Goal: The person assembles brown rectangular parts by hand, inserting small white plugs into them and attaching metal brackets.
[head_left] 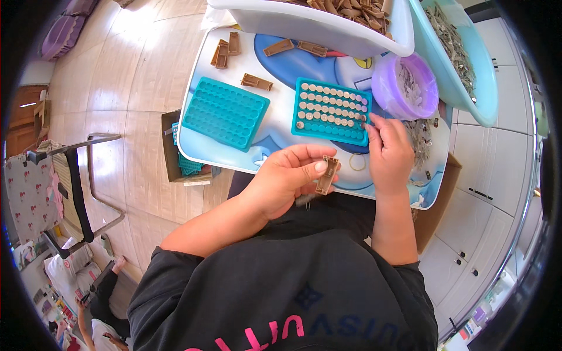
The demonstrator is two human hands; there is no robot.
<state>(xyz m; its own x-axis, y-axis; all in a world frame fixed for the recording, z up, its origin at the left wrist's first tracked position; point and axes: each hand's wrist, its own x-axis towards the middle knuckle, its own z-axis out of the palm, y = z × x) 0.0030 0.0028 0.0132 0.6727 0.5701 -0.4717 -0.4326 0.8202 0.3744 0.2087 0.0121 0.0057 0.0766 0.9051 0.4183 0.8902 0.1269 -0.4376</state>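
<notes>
My left hand grips a small, open, brown plastic casing between thumb and fingers, just in front of the table's near edge. At the right end of a teal tray, the fingertips of my right hand are pinched together; whatever is between them is too small to make out. Rows of round silvery discs fill most of that tray's wells, and several wells in its nearest row are bare. To its left lies a second teal tray with no discs in it.
Several brown casings lie behind the trays. A white tub of brown parts, a purple basin and a pale teal basin crowd the back and right. Metal pieces lie scattered right. Another person is at the lower left.
</notes>
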